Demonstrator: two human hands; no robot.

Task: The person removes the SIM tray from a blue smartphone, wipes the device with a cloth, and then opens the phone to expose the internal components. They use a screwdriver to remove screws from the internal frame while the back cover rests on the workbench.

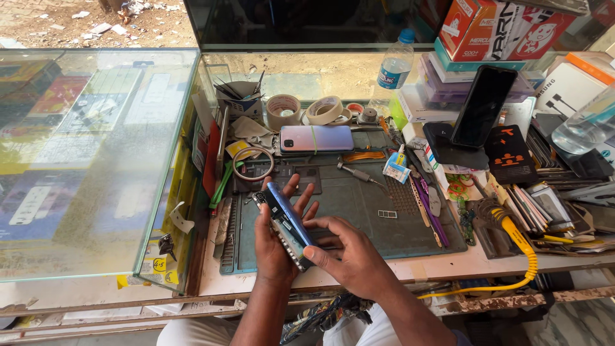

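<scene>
Left hand point(272, 240) holds a blue phone point(286, 223) edge-up over the near part of the grey mat point(365, 205); its fingers point(306, 195) are spread behind the phone, half open, cradling it from below; the phone's open side faces right, inner parts showing. Right hand point(349, 253) closes on the phone's near end, thumb and fingertips pinched on its lower corner.

Containers: a small box point(240, 95) at the back of the counter point(448, 264) holds upright tools, thin rods and tweezers by the look, exact kinds too small to tell; a clear bottle point(392, 67) with a blue cap stands behind the mat, contents not clear; a second clear bottle point(586, 125) lies tilted at the far right, liquid in it; a glass case point(96, 160) at left holds flat printed packs under its top; stacked cartons point(493, 29) at upper right are shut.

On the mat: a second phone point(316, 138), back up, pale lilac, with a green band across it; a wire ring point(252, 163) just left of it; a screwdriver point(356, 173); tape rolls point(304, 110) behind. A dark phone point(482, 106) leans on a stand to the right; a yellow cable point(519, 240) curls off the counter edge.
</scene>
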